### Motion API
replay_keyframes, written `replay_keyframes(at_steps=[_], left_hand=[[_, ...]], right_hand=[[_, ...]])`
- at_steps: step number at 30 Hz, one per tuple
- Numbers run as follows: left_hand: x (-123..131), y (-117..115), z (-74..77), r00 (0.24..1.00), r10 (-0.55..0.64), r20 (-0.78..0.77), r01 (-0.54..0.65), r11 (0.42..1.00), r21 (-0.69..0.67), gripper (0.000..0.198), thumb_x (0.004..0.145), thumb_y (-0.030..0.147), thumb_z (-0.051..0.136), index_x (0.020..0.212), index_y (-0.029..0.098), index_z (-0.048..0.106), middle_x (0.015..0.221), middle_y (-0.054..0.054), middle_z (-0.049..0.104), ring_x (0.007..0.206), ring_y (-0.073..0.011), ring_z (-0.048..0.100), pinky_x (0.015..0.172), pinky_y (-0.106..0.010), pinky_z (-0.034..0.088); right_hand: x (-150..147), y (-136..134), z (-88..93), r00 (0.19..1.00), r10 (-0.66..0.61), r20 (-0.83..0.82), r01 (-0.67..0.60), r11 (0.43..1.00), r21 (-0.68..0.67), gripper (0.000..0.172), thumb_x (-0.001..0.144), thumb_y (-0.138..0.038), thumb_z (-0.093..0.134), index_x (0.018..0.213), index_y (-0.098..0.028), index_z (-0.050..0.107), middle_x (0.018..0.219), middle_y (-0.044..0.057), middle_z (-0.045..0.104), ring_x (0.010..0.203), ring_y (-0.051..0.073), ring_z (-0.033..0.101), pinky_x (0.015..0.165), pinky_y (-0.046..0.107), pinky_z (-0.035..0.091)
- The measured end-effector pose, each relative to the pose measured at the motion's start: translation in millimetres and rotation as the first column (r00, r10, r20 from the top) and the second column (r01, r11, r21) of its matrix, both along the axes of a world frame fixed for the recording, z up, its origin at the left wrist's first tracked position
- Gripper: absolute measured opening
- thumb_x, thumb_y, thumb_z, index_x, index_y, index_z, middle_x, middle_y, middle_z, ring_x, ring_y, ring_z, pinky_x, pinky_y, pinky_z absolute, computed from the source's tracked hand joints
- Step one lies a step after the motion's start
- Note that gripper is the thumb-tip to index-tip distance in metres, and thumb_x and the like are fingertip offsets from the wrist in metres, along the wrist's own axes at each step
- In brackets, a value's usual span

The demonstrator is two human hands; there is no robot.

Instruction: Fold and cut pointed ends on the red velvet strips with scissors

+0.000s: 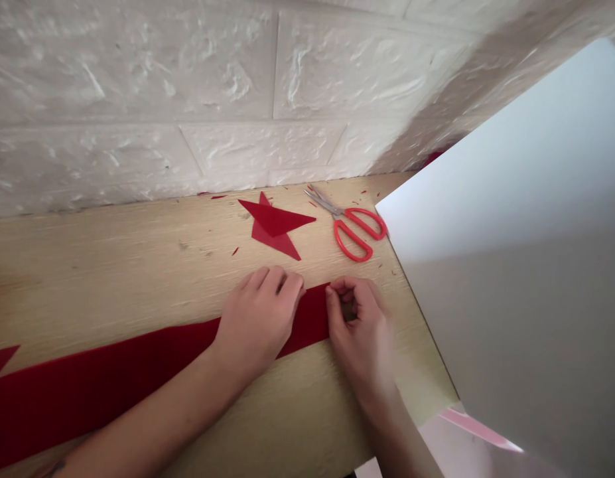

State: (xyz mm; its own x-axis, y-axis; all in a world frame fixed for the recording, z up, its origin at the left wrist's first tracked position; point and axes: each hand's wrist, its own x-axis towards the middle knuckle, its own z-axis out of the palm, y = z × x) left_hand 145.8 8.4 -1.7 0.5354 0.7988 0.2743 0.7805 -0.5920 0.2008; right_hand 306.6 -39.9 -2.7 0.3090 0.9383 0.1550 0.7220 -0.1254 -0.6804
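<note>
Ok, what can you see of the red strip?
The red strip is a long, flat, matte band, paper or felt, lying diagonally on the wooden table and running out of view at lower left, with a jagged point near there. The left hand rests on it; the right hand holds its right end.

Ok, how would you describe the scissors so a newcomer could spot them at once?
On the light wooden tabletop against the white brick-textured wall, look just above the right hand and the red strip. Beside a red star cutout lie the scissors, set apart by red loop handles and silver blades.
</note>
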Motion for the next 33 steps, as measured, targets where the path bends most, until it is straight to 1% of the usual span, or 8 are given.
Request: replay_keyframes(at_steps=[9, 13, 16, 20, 23, 26, 29, 33], left_hand=[[-37, -4, 27.6, 0.904, 0.180, -0.387, -0.267, 0.946, -0.183, 0.036, 0.107, 0.028, 0.033, 0.090, 0.019, 0.064, 0.081, -0.007, 0.072, 0.066, -0.0228, 0.069, 0.054, -0.032, 0.035], [-75, -10, 37.0, 0.861, 0.231, -0.453, -0.343, 0.921, -0.184, 0.045, 0.107, 0.038, 0.029, 0.083, 0.020, 0.062, 0.076, -0.008, 0.071, 0.076, -0.0271, 0.071, 0.065, -0.035, 0.043], [-106, -19, 37.3, 0.845, 0.247, -0.474, -0.350, 0.926, -0.142, 0.050, 0.107, 0.043, 0.027, 0.080, 0.021, 0.062, 0.077, -0.008, 0.071, 0.084, -0.0297, 0.071, 0.074, -0.037, 0.045], [-131, -29, 31.0, 0.770, 0.381, -0.512, -0.504, 0.855, -0.121, 0.046, 0.105, 0.047, 0.030, 0.085, 0.021, 0.063, 0.089, -0.008, 0.076, 0.079, -0.0274, 0.070, 0.057, -0.031, 0.031], [-134, -34, 27.5, 0.700, 0.520, -0.490, -0.641, 0.760, -0.108, 0.045, 0.104, 0.047, 0.032, 0.080, 0.021, 0.061, 0.089, -0.007, 0.075, 0.073, -0.0241, 0.067, 0.054, -0.030, 0.022], [-134, -36, 25.6, 0.682, 0.626, -0.379, -0.704, 0.703, -0.105, 0.045, 0.102, 0.049, 0.035, 0.074, 0.021, 0.058, 0.080, -0.008, 0.072, 0.069, -0.0223, 0.062, 0.055, -0.030, 0.024], [-142, -38, 21.9, 0.719, 0.664, -0.206, -0.688, 0.721, -0.082, 0.042, 0.098, 0.048, 0.042, 0.070, 0.022, 0.058, 0.069, -0.008, 0.067, 0.074, -0.0245, 0.061, 0.063, -0.033, 0.034], [-162, -43, 14.8, 0.801, 0.596, -0.057, -0.599, 0.796, -0.091, 0.039, 0.098, 0.050, 0.049, 0.072, 0.023, 0.062, 0.069, -0.006, 0.068, 0.073, -0.0251, 0.061, 0.069, -0.036, 0.042]], right_hand=[[0, 2, -4.4, 0.993, 0.062, 0.102, -0.067, 0.996, 0.051, 0.008, 0.098, -0.019, 0.053, 0.092, -0.023, 0.055, 0.089, 0.005, 0.063, 0.086, 0.023, 0.060, 0.077, 0.037, 0.050], [0, 1, -5.1, 0.988, 0.085, 0.126, -0.093, 0.994, 0.058, 0.010, 0.098, -0.017, 0.050, 0.091, -0.024, 0.053, 0.091, 0.006, 0.062, 0.087, 0.024, 0.057, 0.079, 0.038, 0.048], [0, 2, -6.5, 0.986, 0.094, 0.136, -0.103, 0.993, 0.062, 0.010, 0.098, -0.017, 0.049, 0.091, -0.024, 0.052, 0.092, 0.007, 0.062, 0.087, 0.025, 0.057, 0.080, 0.039, 0.047], [1, 2, -9.0, 0.979, 0.105, 0.172, -0.121, 0.989, 0.082, 0.010, 0.098, -0.018, 0.048, 0.091, -0.024, 0.051, 0.092, 0.008, 0.062, 0.088, 0.026, 0.056, 0.081, 0.040, 0.047], [1, 3, -10.1, 0.977, 0.105, 0.185, -0.123, 0.988, 0.089, 0.009, 0.097, -0.019, 0.048, 0.091, -0.025, 0.050, 0.093, 0.008, 0.061, 0.088, 0.026, 0.055, 0.081, 0.041, 0.047], [0, 3, -10.1, 0.978, 0.101, 0.184, -0.121, 0.988, 0.101, 0.008, 0.096, -0.020, 0.048, 0.091, -0.025, 0.049, 0.092, 0.008, 0.061, 0.087, 0.027, 0.055, 0.080, 0.042, 0.047], [0, 3, -9.6, 0.980, 0.095, 0.172, -0.114, 0.988, 0.105, 0.008, 0.096, -0.020, 0.047, 0.091, -0.025, 0.048, 0.092, 0.008, 0.062, 0.088, 0.027, 0.056, 0.081, 0.043, 0.048], [-2, 3, -9.1, 0.981, 0.089, 0.172, -0.107, 0.990, 0.094, 0.007, 0.096, -0.021, 0.047, 0.092, -0.025, 0.048, 0.092, 0.009, 0.062, 0.088, 0.027, 0.056, 0.081, 0.043, 0.048]])
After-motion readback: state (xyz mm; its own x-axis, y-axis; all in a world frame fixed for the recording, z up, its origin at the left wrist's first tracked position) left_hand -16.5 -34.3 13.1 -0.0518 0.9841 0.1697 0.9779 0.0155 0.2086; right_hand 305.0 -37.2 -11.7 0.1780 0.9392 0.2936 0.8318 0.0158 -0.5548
